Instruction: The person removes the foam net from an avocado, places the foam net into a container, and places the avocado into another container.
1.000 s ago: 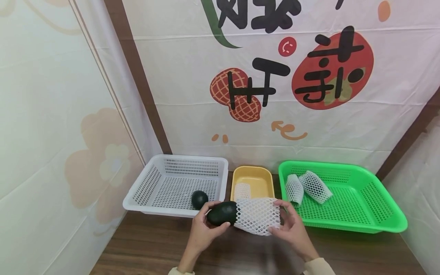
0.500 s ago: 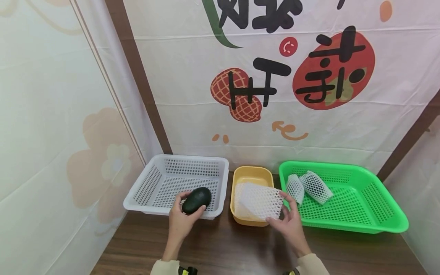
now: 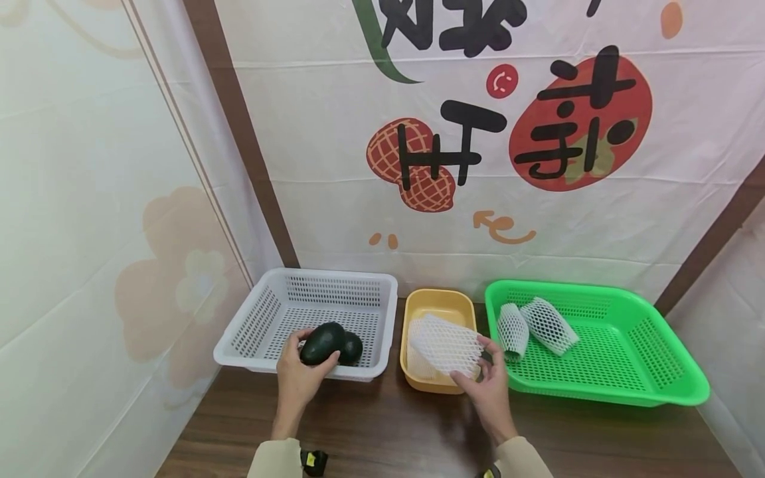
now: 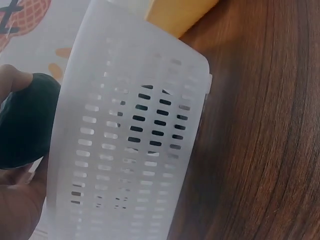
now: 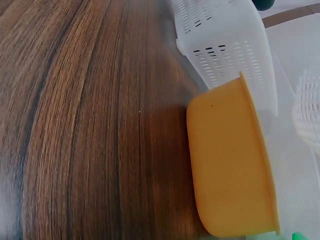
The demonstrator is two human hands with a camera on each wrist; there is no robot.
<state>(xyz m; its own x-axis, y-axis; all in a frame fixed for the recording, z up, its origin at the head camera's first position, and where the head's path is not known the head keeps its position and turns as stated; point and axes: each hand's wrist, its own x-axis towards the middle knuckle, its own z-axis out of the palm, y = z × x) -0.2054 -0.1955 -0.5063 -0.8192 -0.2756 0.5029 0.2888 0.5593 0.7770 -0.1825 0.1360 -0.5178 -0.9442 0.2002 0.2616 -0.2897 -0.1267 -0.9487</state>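
Shifted left since half a second ago: left hand (image 3: 299,375) with a dark green fruit (image 3: 321,344), farther across the white basket (image 3: 293,322) at lower left of centre; moved slightly left too, right hand (image 3: 489,378) with a white net sleeve (image 3: 448,344); newly in sight beside the held fruit, a second fruit (image 3: 353,350), low in the same basket; touching or apart, impossible to tell.

On the left, thumb and fingers curled round the fruit, partway closed; in the left wrist view, fruit right at the basket's rim; on the right, thumb and fingers pinched together on the right end of the sleeve, over the yellow tub (image 3: 448,305) at lower centre.

In the tub, more white netting (image 3: 418,362), partly covered; at lower right, a green basket (image 3: 609,345) with two wrapped sleeves (image 3: 549,325) near its left end; underneath, the brown worktop (image 3: 388,425); across the top, a printed cloth (image 3: 335,219).
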